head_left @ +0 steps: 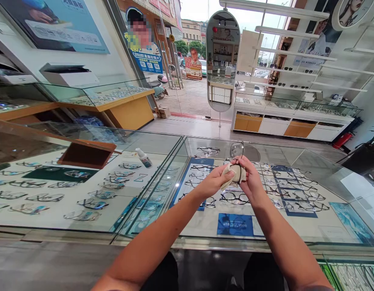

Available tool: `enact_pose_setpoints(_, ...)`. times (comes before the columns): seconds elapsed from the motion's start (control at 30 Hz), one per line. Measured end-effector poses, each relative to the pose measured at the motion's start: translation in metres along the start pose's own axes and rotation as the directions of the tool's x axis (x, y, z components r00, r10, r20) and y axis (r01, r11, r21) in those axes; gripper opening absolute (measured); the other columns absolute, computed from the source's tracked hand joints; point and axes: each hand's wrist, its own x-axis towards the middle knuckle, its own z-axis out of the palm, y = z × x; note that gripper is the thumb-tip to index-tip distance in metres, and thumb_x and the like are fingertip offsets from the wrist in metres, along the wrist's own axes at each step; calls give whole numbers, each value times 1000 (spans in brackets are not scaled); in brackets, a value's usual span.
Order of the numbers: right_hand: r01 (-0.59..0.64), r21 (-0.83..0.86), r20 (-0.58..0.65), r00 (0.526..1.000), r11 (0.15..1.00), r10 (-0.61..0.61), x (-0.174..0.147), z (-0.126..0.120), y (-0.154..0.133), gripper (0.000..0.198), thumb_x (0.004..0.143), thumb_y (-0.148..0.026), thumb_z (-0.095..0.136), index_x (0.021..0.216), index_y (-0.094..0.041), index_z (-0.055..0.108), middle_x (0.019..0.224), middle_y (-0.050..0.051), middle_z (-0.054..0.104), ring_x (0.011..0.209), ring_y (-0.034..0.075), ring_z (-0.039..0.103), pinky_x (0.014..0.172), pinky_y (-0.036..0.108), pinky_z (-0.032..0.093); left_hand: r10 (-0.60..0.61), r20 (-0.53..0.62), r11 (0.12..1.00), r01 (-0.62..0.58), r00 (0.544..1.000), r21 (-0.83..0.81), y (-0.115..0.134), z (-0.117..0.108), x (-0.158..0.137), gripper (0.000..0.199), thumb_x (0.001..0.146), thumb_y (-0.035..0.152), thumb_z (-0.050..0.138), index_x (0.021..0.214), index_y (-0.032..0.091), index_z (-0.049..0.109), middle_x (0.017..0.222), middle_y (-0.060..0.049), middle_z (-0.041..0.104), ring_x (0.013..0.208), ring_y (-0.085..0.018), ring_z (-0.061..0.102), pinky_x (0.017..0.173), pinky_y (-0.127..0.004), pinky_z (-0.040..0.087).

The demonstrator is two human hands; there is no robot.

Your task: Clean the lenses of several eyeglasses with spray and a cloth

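Note:
A pair of thin dark-framed eyeglasses (237, 149) is held up over the glass counter, one lens standing above my fingers. My left hand (216, 178) is closed on a beige cleaning cloth (233, 178), which is folded around the lower part of the glasses. The fingers of my right hand (250, 176) pinch the frame beside the cloth. Both hands meet above rows of spectacles (234, 198) displayed under the glass. The other lens is mostly hidden by the cloth and fingers.
On the left counter stand a small white spray bottle (143, 157) and a brown-framed tray or mirror (87, 157). An oval standing mirror (223, 60) rises beyond the counter. Display cases (129, 103) and wall shelves (296, 52) line the shop.

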Motion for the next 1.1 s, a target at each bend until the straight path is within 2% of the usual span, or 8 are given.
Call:
enact_pose_setpoints(0.2,-28,22,-15,999,999,29,1,-1,2,25,71,-39,87,72,-23,68,77,-1,68,73,14,60,70,25,53,43,18,997,-44,999,66,3,-2,-2,62,76,58,89,117,14,75,102,-8,72,90,-19,62,81,-28,47)
enact_pose_setpoints(0.3,-49,37,-33,998,998,50,2,-1,4,29,69,-41,89,71,-23,67,78,-1,69,66,12,56,60,23,51,36,-23,995,-34,999,95,2,0,-1,64,73,55,91,119,13,74,99,-9,73,87,-20,63,78,-28,48)
enact_pose_setpoints(0.47,-78,11,-27,997,997,79,-1,2,5,36,70,-47,90,74,-22,63,81,-2,71,48,6,34,35,22,17,46,-135,995,-34,990,91,1,6,0,67,67,58,93,112,13,73,90,-5,71,79,-17,62,73,-27,48)
enact_pose_setpoints(0.57,-59,44,-6,998,997,59,-5,7,5,42,69,-46,92,74,-22,58,82,-3,71,49,5,36,33,19,11,91,-211,990,-67,973,121,0,10,0,63,65,63,92,95,12,71,78,-1,64,68,-13,55,64,-25,45)
enact_pose_setpoints(0.8,-114,49,38,993,992,112,-12,11,10,46,72,-49,92,82,-25,53,85,-8,71,38,1,26,29,17,24,183,-349,983,-161,919,92,-3,19,-1,68,72,78,80,93,14,70,79,-3,67,66,-14,60,58,-25,50)
enact_pose_setpoints(0.9,-110,13,58,992,994,109,-10,8,11,45,73,-52,91,81,-25,56,80,-8,68,37,2,23,28,19,23,203,-353,978,-174,914,111,-5,18,2,68,78,82,73,87,15,71,78,-5,69,64,-13,60,58,-24,50)
enact_pose_setpoints(1.0,-24,-28,65,998,999,25,-5,4,9,43,73,-55,91,78,-25,60,81,-5,69,44,5,38,36,21,33,168,-317,985,-142,933,103,-7,14,6,73,77,88,67,85,15,71,71,-5,68,61,-13,58,56,-25,48)
enact_pose_setpoints(1.1,65,-53,36,997,997,-63,0,1,3,44,70,-56,92,78,-25,62,87,-1,69,71,14,60,64,26,52,151,-314,988,-129,937,89,-8,7,10,79,73,93,65,85,15,72,72,-5,69,69,-16,63,63,-26,50)
